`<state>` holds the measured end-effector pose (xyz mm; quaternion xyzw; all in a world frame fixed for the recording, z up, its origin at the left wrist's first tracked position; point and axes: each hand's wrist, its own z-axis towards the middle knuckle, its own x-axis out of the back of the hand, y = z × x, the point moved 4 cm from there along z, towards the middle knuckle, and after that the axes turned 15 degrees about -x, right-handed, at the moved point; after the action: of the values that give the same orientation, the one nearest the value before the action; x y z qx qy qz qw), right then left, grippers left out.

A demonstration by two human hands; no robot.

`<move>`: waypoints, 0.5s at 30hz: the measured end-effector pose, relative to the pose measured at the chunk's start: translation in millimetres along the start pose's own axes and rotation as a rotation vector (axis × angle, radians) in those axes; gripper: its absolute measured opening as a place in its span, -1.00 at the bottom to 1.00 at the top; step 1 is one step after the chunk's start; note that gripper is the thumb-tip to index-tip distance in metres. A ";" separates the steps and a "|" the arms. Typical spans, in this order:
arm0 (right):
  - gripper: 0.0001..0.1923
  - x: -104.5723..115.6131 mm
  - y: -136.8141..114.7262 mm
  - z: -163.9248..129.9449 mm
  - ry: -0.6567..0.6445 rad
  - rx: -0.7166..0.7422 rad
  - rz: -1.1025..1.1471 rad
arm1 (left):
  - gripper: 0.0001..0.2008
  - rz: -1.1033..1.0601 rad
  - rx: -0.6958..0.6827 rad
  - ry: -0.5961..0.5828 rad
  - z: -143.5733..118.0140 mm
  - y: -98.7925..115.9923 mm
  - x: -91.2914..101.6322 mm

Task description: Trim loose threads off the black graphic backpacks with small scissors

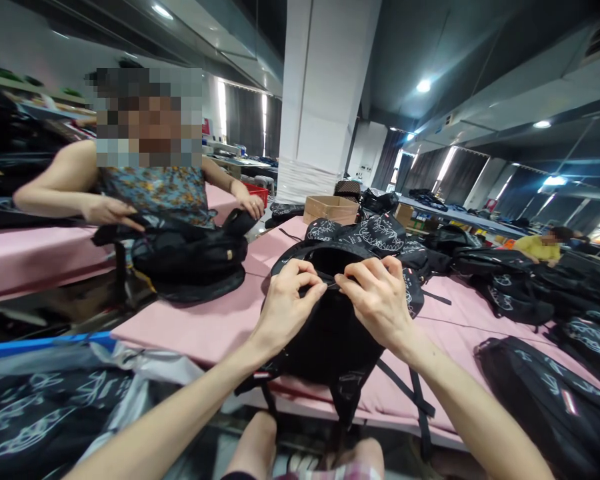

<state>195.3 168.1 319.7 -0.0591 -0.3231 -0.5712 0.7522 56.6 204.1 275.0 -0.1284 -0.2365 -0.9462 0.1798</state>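
Observation:
A black backpack (pixel 325 343) lies in front of me at the pink table's near edge, its mouth gaping and its straps hanging down. My left hand (pixel 293 303) pinches the rim of the opening between thumb and fingers. Close beside it, my right hand (pixel 377 293) grips the same rim, fingertips pressed together. A thin pale line shows between the two sets of fingertips; I cannot tell whether it is thread or the edge. Past the opening, more black backpacks with white line drawings (pixel 380 233) lie against the held one.
Across the table to the left, a person handles another black backpack (pixel 190 257). A cardboard box (pixel 331 209) stands near the white pillar (pixel 320 100). Backpacks (pixel 550 400) cover the right side of the pink table (pixel 220 327). Printed black bags (pixel 55 413) fill a blue-rimmed container at lower left.

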 end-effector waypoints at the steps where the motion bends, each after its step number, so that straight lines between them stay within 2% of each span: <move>1: -0.86 0.7 -0.3 0.5 -0.006 0.005 -0.004 | -0.82 -0.013 0.011 0.003 0.2 -0.5 -0.1; 10: -0.90 3.1 4.9 1.4 -0.040 0.002 0.008 | -0.83 -0.038 0.037 -0.003 -0.2 -3.0 1.0; 15: -0.88 6.1 -4.0 3.2 -0.050 0.033 -0.027 | -0.83 -0.042 0.035 -0.006 -1.9 -0.7 -0.4</move>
<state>191.3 163.3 324.4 -0.0565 -0.3522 -0.5743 0.7368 56.4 203.9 273.0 -0.1230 -0.2561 -0.9451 0.1614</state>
